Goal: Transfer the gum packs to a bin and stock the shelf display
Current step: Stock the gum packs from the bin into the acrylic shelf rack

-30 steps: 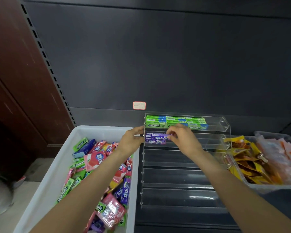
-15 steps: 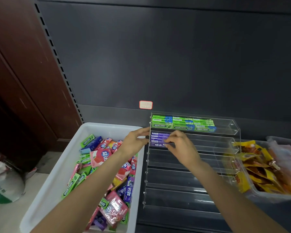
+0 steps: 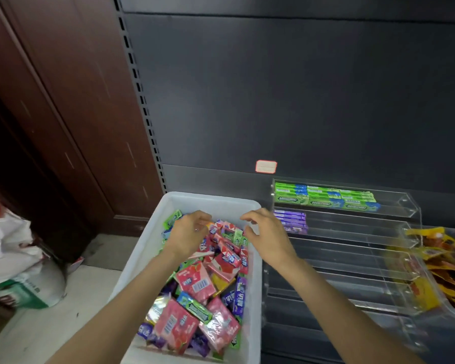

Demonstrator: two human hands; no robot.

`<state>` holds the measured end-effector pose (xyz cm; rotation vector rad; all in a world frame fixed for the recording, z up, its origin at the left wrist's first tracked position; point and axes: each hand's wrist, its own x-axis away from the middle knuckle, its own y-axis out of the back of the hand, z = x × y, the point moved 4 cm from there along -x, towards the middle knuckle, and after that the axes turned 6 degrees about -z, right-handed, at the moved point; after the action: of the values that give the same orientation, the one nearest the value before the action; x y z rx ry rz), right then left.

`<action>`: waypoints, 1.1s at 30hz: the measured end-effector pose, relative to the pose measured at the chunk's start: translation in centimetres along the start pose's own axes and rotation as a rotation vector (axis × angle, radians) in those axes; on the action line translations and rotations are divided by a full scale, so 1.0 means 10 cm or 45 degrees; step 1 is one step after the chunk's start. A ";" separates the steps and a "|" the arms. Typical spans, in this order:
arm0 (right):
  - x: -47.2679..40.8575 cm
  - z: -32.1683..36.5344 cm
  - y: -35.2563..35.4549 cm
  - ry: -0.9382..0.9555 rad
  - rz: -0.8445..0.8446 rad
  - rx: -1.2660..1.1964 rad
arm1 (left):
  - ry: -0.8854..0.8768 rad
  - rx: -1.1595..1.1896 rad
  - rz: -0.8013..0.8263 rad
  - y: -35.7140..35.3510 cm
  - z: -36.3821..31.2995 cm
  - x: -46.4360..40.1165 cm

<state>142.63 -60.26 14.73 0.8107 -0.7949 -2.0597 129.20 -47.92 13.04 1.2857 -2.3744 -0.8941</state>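
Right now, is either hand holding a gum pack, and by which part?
The right hand holds nothing, its fingers loosely curled above the white bin. The left hand is down among the gum packs; any hold cannot be told.

2 bare forearms show from the elbows down, with no sleeves, watch or bracelet on either. The left hand (image 3: 188, 233) and right hand (image 3: 267, 233) are ungloved. Fingers carry no visible rings; nails are too blurred to judge.
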 end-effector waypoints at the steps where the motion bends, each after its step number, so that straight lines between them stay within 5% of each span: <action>1: -0.02 0.05 -0.12 -0.024 0.025 -0.015 | 0.017 0.009 -0.017 0.10 0.12 -0.03; 13: -0.16 0.05 -1.07 -0.456 0.274 0.102 | -0.126 -0.228 0.461 0.04 0.75 -0.41; 17: -0.21 -0.02 -1.23 -0.476 0.314 0.170 | -0.224 -0.604 0.501 -0.08 0.87 -0.51; 22: -0.34 -0.07 -1.27 -0.458 0.273 0.271 | -0.288 -0.631 0.464 -0.09 0.88 -0.54; 33: -0.58 -0.10 -0.83 -0.729 -0.245 -0.634 | -0.191 -0.634 0.225 -0.18 0.79 -0.80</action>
<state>142.80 -51.48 9.49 0.0125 -0.4575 -2.5546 130.65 -39.01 6.09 0.8276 -2.1259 -1.4460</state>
